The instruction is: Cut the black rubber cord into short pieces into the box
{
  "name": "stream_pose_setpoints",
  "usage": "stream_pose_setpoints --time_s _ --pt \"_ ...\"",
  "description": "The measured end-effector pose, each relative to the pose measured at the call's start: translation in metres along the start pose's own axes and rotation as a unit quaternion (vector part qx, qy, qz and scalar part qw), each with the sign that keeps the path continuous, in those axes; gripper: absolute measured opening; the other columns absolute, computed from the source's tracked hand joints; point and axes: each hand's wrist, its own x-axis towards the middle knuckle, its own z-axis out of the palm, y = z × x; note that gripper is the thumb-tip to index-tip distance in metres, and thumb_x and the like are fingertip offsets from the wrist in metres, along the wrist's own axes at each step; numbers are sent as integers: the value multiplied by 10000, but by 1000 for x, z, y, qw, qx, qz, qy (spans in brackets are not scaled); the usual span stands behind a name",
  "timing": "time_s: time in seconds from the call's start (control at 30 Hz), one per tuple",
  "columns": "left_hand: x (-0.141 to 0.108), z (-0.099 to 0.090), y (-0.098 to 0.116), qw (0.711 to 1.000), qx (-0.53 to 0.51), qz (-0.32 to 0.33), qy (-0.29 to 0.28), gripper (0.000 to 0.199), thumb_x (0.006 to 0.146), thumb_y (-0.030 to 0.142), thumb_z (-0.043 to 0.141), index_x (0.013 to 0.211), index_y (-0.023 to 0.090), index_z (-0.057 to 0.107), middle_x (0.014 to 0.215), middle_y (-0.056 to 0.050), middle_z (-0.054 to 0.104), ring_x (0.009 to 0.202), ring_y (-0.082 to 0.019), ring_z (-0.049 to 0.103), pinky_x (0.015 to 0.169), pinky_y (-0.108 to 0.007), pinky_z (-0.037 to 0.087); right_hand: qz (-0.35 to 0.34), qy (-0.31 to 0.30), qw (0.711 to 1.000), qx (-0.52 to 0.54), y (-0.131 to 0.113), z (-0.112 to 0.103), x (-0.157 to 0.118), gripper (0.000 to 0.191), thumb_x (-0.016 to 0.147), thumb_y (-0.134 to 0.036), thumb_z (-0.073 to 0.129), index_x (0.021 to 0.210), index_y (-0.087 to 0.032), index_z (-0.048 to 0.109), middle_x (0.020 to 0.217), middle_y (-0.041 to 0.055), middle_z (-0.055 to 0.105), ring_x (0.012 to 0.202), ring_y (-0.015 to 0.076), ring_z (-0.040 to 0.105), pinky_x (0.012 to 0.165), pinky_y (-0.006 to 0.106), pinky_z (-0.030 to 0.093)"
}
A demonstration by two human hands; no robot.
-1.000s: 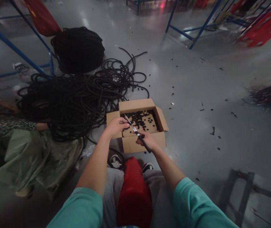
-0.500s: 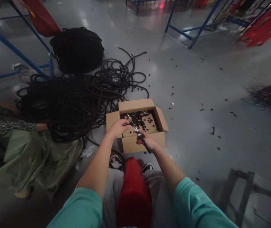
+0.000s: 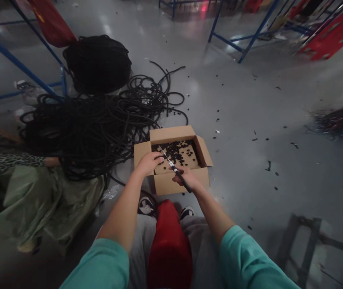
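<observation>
An open cardboard box (image 3: 181, 181) stands on the floor in front of my feet, with many small black pieces (image 3: 175, 151) inside. Over its front right part, my right hand (image 3: 185, 178) is closed around a cutting tool with black handles (image 3: 181, 179), its thin metal blades pointing up and left. My left hand (image 3: 149, 162) is over the box's left side, beside the blade tips, with its fingers pinched together. Whatever lies between those fingers is too small and dark to make out.
A heap of black cord (image 3: 93, 128) spreads left of the box, with a large black coil (image 3: 98, 63) behind it. A person's sleeve (image 3: 9, 157) and green cloth (image 3: 45, 204) are at the left. Blue metal frames (image 3: 227, 42) stand behind.
The dark piece that showed between my left fingers and the blades is no longer visible. Both hands have hardly moved.
</observation>
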Motion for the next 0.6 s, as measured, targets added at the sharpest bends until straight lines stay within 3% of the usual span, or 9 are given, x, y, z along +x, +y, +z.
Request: stream_pose_setpoints --time_s 0.2,0.4,0.6 --pt "-1 -2 0 1000 -15 -1 0 240 695 271 492 803 129 653 689 -23 617 566 -112 482 575 -226 348 29 -28 998 47 -3 0 -3 542 458 -145 559 1000 -130 573 402 -106 391 336 49 319 361 194 220" --pt "-3 -2 3 990 -133 -17 -33 191 704 264 459 594 135 546 492 37 453 441 -66 350 477 -199 275 -11 -80 995 64 -2 -2 -3 554 442 -131 587 995 -143 570 480 -85 481 425 57 404 428 192 302" --pt "-5 -2 10 965 -243 -70 -72 263 706 297 473 496 148 416 449 42 413 376 -37 281 421 -196 203 -9 -59 997 55 -4 -1 -4 533 452 -138 568 985 -135 577 433 -102 437 378 42 346 397 184 249"
